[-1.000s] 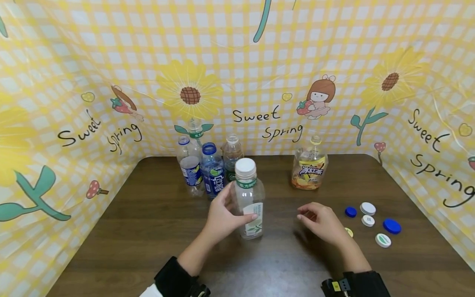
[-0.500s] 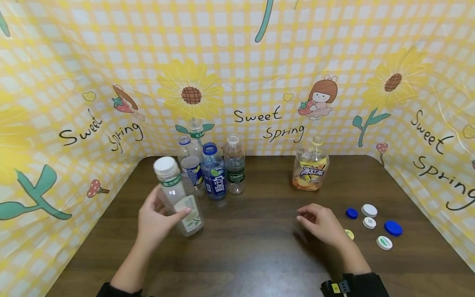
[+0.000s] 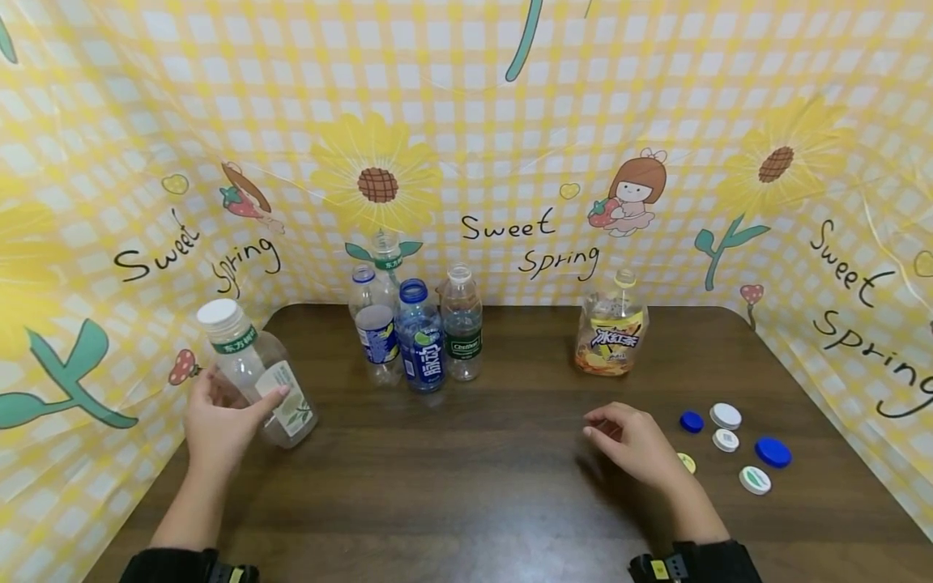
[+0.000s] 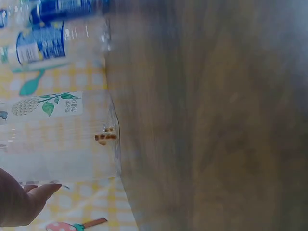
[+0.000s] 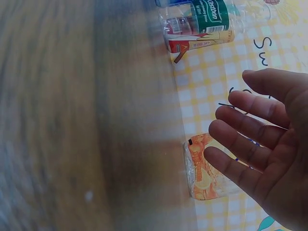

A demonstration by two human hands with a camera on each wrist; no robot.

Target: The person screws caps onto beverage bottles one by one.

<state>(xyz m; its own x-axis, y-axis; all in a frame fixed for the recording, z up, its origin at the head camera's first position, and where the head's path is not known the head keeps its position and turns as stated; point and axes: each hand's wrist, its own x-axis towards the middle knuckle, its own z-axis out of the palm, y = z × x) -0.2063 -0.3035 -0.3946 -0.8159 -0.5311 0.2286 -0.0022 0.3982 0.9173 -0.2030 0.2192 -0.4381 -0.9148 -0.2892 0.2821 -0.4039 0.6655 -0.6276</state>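
At the table's left side my left hand [image 3: 222, 425] grips a clear plastic bottle [image 3: 266, 376] with a white cap and green neck band. The bottle leans, its cap toward the left. In the left wrist view the thumb lies along the clear bottle [image 4: 57, 139], its pale label showing a green plant. My right hand [image 3: 634, 441] holds nothing; its fingers are loosely bent over the table near several loose caps. In the right wrist view, the right hand [image 5: 269, 139] shows its relaxed fingers apart, in front of the iced tea bottle [image 5: 202, 168].
Uncapped bottles stand together at the back: a blue one [image 3: 423, 348], a blue-labelled one [image 3: 377, 336], a green-labelled one [image 3: 462, 344] and one behind [image 3: 388, 263]. A yellow-labelled bottle [image 3: 611, 336] stands back right. Several caps, including a blue cap [image 3: 773, 452], lie at right.
My left hand has carried the white-capped bottle from the middle of the table to the left, and the bottle has gone from upright to tilted. My right hand has stayed in place.
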